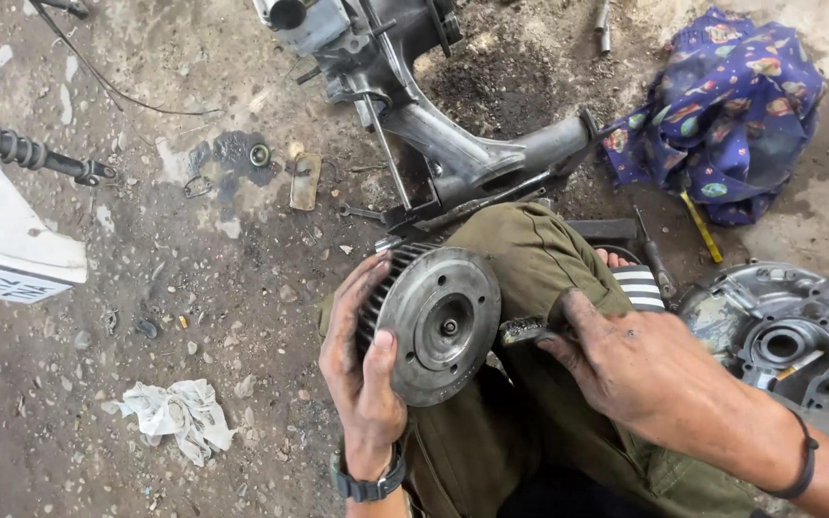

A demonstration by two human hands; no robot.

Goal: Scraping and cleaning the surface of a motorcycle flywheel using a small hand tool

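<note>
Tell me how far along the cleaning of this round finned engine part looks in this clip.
Done: the finned metal disc is off the machine and its face shows bare grey metal. In hand: the left hand grips the disc over the knee while the right hand presses a small dirty brush against its edge. Left: the engine casing lies open on the ground and the metal frame part lies apart, so nothing is reassembled.

Left hand (362,369) grips a finned metal disc (434,321); right hand (640,369) presses a small tool (525,331) against it.
</note>
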